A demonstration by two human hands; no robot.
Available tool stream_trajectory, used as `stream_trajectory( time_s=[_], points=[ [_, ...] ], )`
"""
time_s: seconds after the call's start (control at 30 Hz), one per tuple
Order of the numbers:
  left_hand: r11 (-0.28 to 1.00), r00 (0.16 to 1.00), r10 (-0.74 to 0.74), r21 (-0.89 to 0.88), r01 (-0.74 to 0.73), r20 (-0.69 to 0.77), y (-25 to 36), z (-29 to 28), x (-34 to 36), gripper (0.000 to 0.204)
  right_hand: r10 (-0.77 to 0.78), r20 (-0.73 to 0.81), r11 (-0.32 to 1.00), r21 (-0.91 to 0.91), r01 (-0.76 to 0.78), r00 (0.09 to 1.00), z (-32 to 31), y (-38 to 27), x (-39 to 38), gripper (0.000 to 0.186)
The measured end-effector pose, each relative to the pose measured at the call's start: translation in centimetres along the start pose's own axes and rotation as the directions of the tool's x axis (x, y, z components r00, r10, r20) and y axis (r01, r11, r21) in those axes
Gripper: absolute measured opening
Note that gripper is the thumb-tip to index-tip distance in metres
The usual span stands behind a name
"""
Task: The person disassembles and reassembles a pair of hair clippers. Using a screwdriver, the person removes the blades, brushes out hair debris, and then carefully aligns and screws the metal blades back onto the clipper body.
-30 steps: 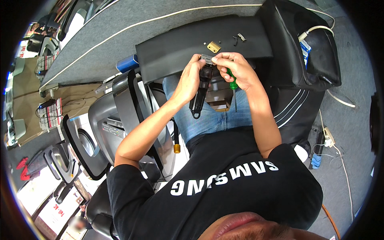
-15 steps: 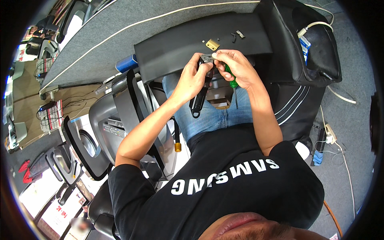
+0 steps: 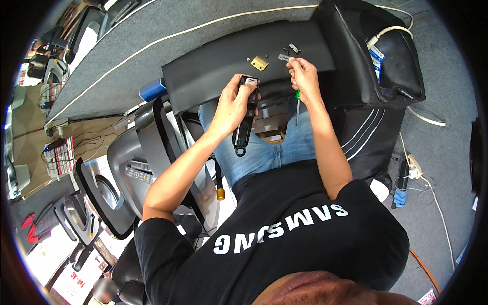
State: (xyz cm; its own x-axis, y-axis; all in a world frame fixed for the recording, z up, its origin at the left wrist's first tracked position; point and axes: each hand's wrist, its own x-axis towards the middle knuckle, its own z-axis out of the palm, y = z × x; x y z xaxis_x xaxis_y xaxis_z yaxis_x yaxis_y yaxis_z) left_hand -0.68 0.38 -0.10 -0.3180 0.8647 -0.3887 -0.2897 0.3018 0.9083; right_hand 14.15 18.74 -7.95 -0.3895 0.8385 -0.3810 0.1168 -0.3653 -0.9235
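My left hand [image 3: 230, 108] is wrapped round a black hair clipper [image 3: 244, 129], its head up by my thumb and its hanging loop toward my lap. Between the thumb and finger of my right hand [image 3: 306, 81] is a small flat grey metal piece [image 3: 284, 57], held over the black padded surface. The same hand keeps a green-handled screwdriver [image 3: 298, 108] in its palm, with the shaft pointing back toward me. A gold clipper blade [image 3: 259, 63] with two holes lies on the padding, apart from both hands.
Tiny loose parts, among them a silvery piece [image 3: 294, 48], lie on the black padded surface [image 3: 203, 71]. A blue object [image 3: 152, 90] sits at its left end. A black armrest [image 3: 401, 71] holding a blue-and-white packet rises at right; a grey chair [image 3: 132, 152] stands at left.
My right hand has moved away from the clipper head, to the right, carrying the flat metal piece and the screwdriver. The clipper in my left hand has shifted slightly left and down.
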Motion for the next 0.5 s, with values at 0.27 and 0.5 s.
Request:
stream_trajectory(
  time_s=[0.27,0.5],
  points=[
    [1.0,1.0,-0.024,0.006,0.024,-0.011,0.3,0.1,-0.1,0.03,0.102,-0.006,0.994,-0.048,-0.102,0.995,1.0,1.9,1.4,0.024],
    [0.999,0.999,-0.044,-0.025,0.043,-0.016,0.9,0.0,-0.4,0.031,0.107,0.006,0.993,-0.049,-0.107,0.994,1.1,1.7,0.0,0.025]
  ],
)
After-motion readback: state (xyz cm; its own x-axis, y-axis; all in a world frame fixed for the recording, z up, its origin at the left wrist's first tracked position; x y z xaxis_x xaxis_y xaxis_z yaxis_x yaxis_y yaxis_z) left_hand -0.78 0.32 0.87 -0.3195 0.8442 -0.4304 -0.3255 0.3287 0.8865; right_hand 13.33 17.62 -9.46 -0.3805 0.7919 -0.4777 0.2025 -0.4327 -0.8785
